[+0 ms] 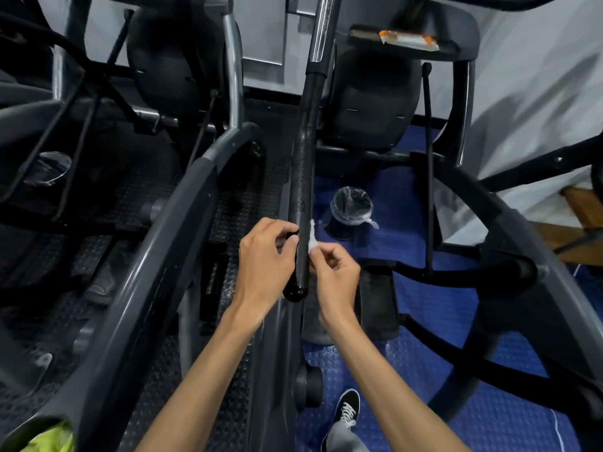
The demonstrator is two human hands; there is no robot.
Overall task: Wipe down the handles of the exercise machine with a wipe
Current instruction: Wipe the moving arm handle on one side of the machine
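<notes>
Both hands pinch the wipe (311, 238), apparently wrapped behind the handle (305, 177), left hand (264, 259) and right hand (332, 272) either side; handle runs lengthwise, end cap nearest.

- A gym is shown: cardio machines (182, 197) with curved grey frames are ranged to the left of and beyond the hands (293, 265).
- Studded rubber flooring (473, 370), blue and black, is laid beneath.
- A lined bin (350, 212) is set just beyond the hands.

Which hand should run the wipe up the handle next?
Probably the right. The right hand already pinches the white wipe against the black handle, so it can slide upward. The left hand grips the handle near its end cap, steadying it.
</notes>
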